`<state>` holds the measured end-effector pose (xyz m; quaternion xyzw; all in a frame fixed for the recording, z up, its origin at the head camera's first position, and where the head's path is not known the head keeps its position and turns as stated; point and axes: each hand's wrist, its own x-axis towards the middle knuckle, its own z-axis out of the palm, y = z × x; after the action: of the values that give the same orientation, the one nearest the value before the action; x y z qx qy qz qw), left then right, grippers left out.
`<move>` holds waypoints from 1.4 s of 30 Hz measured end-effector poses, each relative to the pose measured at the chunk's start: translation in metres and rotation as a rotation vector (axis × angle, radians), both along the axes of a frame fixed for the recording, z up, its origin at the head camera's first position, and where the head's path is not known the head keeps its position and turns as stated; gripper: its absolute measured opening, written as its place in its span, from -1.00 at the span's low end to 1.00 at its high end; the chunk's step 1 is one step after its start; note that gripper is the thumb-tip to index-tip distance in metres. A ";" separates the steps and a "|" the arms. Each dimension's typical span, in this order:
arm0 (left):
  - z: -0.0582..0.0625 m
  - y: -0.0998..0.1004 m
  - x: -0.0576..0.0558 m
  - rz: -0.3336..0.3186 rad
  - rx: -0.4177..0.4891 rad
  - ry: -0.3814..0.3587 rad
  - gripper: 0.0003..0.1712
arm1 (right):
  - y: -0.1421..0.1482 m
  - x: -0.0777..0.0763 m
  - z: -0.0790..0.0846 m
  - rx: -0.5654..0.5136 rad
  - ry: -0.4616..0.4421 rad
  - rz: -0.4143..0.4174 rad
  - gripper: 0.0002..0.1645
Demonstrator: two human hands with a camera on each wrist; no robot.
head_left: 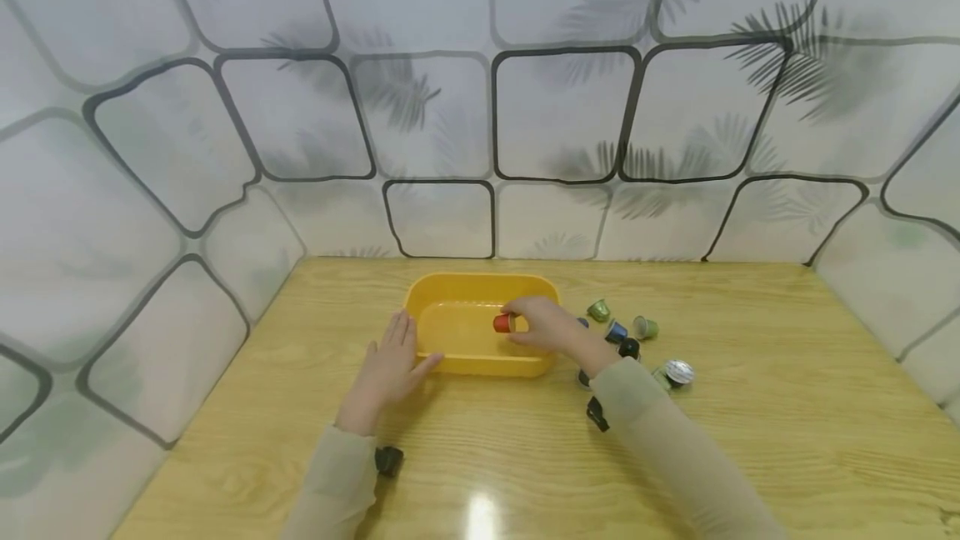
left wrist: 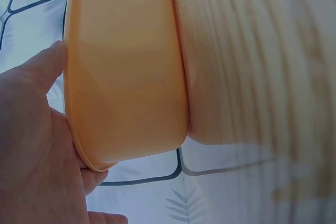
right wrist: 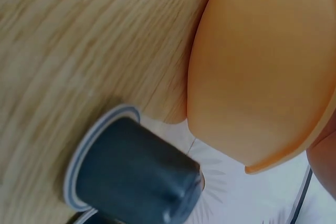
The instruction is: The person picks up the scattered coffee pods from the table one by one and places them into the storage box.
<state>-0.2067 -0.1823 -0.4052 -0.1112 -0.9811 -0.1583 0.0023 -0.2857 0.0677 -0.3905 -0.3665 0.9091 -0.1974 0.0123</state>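
Observation:
A yellow plastic tray (head_left: 480, 365) sits on the wooden table. Over its right part, my right hand (head_left: 543, 325) pinches a red coffee capsule (head_left: 502, 323) between thumb and fingers. My left hand (head_left: 386, 367) rests at the tray's left front corner with fingers extended; in the left wrist view its thumb touches the rim of the tray (left wrist: 126, 66). Just right of the tray lie several coffee capsules, among them a blue one (head_left: 617, 332) and a green one (head_left: 645, 327). A dark capsule (right wrist: 136, 169) looms large in the right wrist view, below the right arm.
A silver-lidded capsule (head_left: 679, 372) lies at the right of the group, and an olive-green one (head_left: 598, 311) at its back. Black wrist straps show at the left (head_left: 388, 461) and right (head_left: 597, 415) sleeves. A patterned wall covering (head_left: 442, 219) borders the table's back and sides.

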 end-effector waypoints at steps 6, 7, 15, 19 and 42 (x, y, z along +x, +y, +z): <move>0.000 0.000 -0.001 0.011 -0.001 -0.009 -0.10 | -0.008 -0.001 -0.002 0.005 -0.037 -0.003 -0.53; 0.000 0.000 -0.002 0.012 -0.004 -0.009 -0.10 | -0.009 -0.001 -0.001 0.007 -0.036 -0.001 -0.53; -0.003 -0.001 -0.003 0.007 0.002 -0.012 -0.10 | -0.017 -0.002 -0.004 -0.007 0.015 0.036 -0.56; -0.004 -0.002 -0.004 0.010 -0.004 -0.012 -0.10 | -0.022 -0.003 -0.003 -0.015 -0.005 0.034 -0.55; -0.004 -0.001 -0.004 0.012 -0.019 0.002 -0.10 | -0.055 -0.021 0.006 0.032 -0.004 0.068 -0.63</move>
<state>-0.2103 -0.1837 -0.4088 -0.1055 -0.9832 -0.1490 0.0032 -0.3069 0.0129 -0.3844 -0.3964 0.8992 -0.1830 0.0269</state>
